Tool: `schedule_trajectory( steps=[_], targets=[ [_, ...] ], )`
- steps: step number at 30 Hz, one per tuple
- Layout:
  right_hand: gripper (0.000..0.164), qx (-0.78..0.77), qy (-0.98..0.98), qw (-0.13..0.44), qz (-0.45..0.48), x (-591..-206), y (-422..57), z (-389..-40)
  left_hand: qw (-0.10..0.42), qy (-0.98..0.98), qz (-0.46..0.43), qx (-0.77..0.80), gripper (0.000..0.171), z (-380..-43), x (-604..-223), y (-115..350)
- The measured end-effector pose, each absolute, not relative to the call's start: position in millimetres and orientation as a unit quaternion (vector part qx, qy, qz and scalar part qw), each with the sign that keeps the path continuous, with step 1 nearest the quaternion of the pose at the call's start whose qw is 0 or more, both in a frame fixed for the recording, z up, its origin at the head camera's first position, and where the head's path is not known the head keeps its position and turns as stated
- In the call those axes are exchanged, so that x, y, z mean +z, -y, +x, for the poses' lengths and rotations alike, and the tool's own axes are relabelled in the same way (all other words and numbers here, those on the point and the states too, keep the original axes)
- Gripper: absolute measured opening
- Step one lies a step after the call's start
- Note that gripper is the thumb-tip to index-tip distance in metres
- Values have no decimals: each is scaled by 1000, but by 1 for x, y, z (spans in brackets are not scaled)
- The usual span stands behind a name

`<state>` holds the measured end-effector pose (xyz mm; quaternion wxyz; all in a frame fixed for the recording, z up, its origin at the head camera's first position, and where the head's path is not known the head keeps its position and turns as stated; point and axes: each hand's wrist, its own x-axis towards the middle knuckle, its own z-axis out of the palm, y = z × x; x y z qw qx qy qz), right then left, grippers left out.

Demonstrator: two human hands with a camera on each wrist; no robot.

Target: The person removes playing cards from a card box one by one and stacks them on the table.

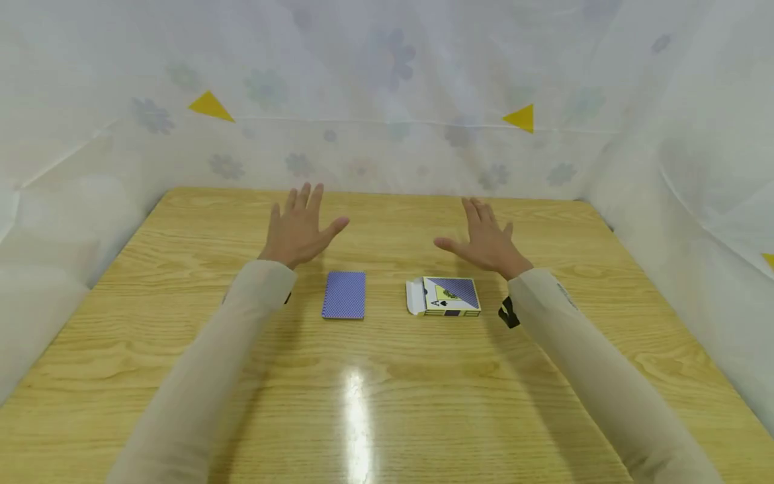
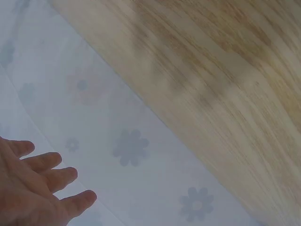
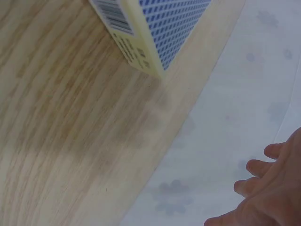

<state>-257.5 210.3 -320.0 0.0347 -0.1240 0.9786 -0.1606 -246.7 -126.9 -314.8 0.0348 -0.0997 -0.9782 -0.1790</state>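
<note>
A blue-checked deck of playing cards point(image 1: 344, 295) lies face down on the wooden table, in the middle of the head view. To its right is an open card box point(image 1: 452, 296) with an ace of spades design, its white flap point(image 1: 414, 297) turned toward the deck. My left hand point(image 1: 298, 228) is held out past the deck with fingers straight and spread. My right hand point(image 1: 484, 238) is stretched out beyond the box in the same way. Neither hand touches anything. A corner of the box point(image 3: 160, 35) fills the top of the right wrist view.
The wooden table point(image 1: 387, 390) has white flowered sheeting point(image 1: 363, 87) behind it and along both sides. Yellow triangles point(image 1: 211, 106) mark the back sheet. A bright light reflection falls on the near part of the table.
</note>
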Motion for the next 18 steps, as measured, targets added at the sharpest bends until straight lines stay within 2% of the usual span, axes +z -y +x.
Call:
schedule_trajectory(
  steps=[13,18],
  targets=[
    [108,-201,-969,62,-133,-332,-220,-234,16,972,-120,-201,81,-233,-322,114],
    [111,-228,-958,91,-148,-337,-224,-225,-12,968,-123,-216,78,-225,-323,110]
  ],
)
